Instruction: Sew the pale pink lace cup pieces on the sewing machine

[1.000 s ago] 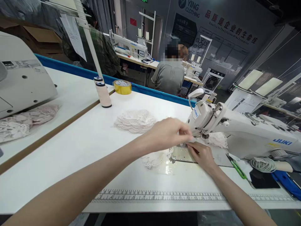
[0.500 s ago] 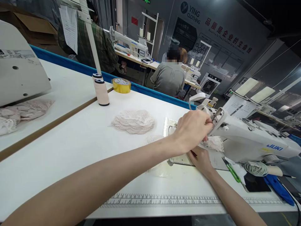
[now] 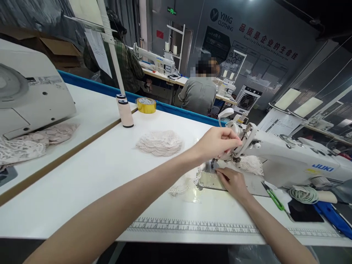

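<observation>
Both hands work at the sewing machine (image 3: 277, 156): left hand (image 3: 217, 143) pinching near its head, right hand (image 3: 233, 181) flat on lace (image 3: 184, 183).

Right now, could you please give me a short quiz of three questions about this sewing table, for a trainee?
1. True or false: the left hand is up at the head of the sewing machine.
2. Where does the right hand rest? A) on the tape roll B) on the machine bed by the needle C) on the scissors
3. What lies stacked left of the machine?

Key: 1 true; 2 B; 3 lace pieces.
</observation>
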The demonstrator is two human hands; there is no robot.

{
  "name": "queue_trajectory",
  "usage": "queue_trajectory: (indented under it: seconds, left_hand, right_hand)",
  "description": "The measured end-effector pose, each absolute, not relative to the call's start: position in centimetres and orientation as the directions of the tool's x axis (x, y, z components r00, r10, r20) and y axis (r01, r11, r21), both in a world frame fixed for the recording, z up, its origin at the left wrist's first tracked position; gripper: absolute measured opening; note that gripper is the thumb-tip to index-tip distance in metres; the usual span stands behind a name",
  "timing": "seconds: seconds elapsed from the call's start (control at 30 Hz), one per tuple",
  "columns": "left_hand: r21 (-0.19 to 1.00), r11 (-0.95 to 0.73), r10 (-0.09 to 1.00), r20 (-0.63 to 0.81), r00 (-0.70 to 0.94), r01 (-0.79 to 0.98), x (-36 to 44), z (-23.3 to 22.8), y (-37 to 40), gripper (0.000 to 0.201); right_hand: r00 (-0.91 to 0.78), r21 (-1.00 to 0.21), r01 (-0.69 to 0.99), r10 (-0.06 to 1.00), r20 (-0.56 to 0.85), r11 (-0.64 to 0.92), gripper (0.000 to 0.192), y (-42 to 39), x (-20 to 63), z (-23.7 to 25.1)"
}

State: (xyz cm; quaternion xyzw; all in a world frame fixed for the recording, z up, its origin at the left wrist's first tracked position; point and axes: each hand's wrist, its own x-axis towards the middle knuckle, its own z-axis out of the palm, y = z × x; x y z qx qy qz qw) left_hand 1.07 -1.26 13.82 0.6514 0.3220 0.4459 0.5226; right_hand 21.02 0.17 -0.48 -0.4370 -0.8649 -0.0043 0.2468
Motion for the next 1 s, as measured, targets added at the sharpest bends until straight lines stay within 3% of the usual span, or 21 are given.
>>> queue_trajectory:
  seconds: [0.17, 0.27, 0.4, 0.63, 0.8, 1.0]
  left_hand:
    - [0.921, 0.057, 0.752, 0.213, 0.623, -0.384, -1.6, 12.5, -2.5, 0.019]
    - [0.931, 0.154, 0.763, 0.101, 0.639, -0.331, -1.9, 10.8, -3.1, 0.024]
    - [0.984, 0.086, 0.923, -0.020, 0.385, -0.154, -0.2, 8.2, -2.7, 0.027]
    - [0.965, 0.084, 0.979, -0.034, 0.202, -0.247, 4.1, 6.2, -1.6, 0.028]
    - [0.989, 0.053, 0.968, -0.017, 0.251, -0.140, 4.7, 6.0, -3.5, 0.027]
    - [0.933, -0.248, 0.959, 0.199, 0.204, 0.260, 3.3, 4.9, -6.1, 0.026]
  right_hand:
    - [-0.480, -0.221, 0.767, 0.767, 0.427, 0.602, 0.028, 0.1, 21.1, -0.6]
    - [-0.466, -0.238, 0.772, 0.779, 0.420, 0.590, 0.028, 0.1, 21.1, -0.5]
    - [-0.461, -0.266, 0.766, 0.788, 0.407, 0.585, 0.028, 0.1, 21.2, -0.5]
    - [-0.437, -0.362, 0.734, 0.807, 0.397, 0.575, 0.029, 0.0, 21.3, -0.5]
    - [-0.367, -0.560, 0.644, 0.853, 0.371, 0.521, 0.024, -0.2, 21.6, 0.0]
    - [-0.386, -0.862, 0.328, 0.887, 0.252, 0.387, 0.031, -1.1, 20.8, 1.5]
